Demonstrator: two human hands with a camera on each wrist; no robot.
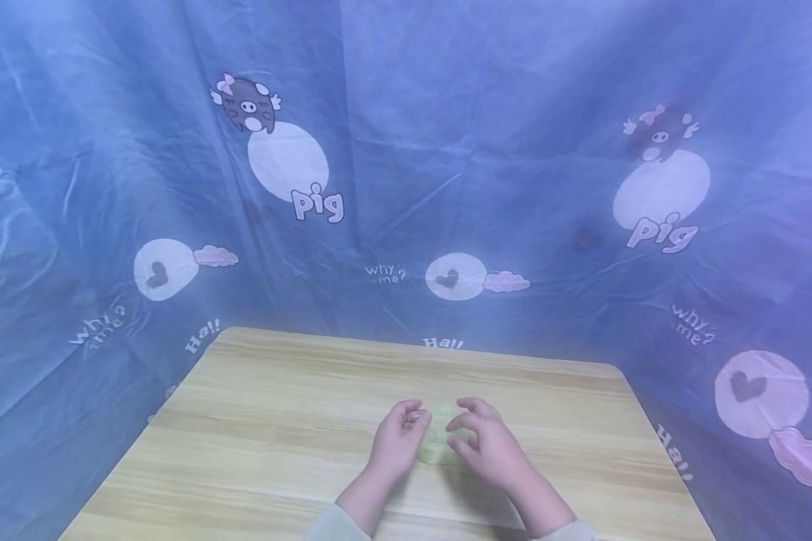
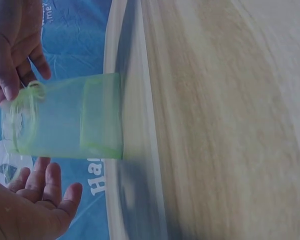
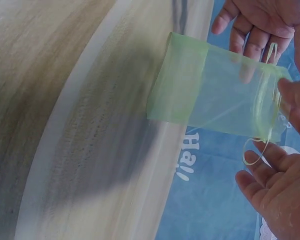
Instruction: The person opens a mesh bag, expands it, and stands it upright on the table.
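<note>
A pale green sheer drawstring pouch (image 1: pixel 437 453) is upright between the two hands, low over the wooden table. In the left wrist view its mouth, with a gathered string band, lies at the image's left. My left hand (image 1: pixel 395 443) holds the pouch's left side near the mouth, thumb in front and fingers behind; the remaining fingers spread loosely. My right hand (image 1: pixel 490 443) is at the right side of the mouth, its thumb (image 3: pixel 292 94) over the sheer cloth and other fingers bent around the edge. A thin string loop (image 3: pixel 250 159) hangs by the right fingers. Nothing shows inside the pouch.
The light wood table (image 1: pixel 257 428) has rounded far corners. Blue printed cloth (image 1: pixel 406 150) with cartoon pigs and lettering hangs behind and at both sides. The pouch and hands cast a shadow (image 3: pixel 115 150) on the tabletop.
</note>
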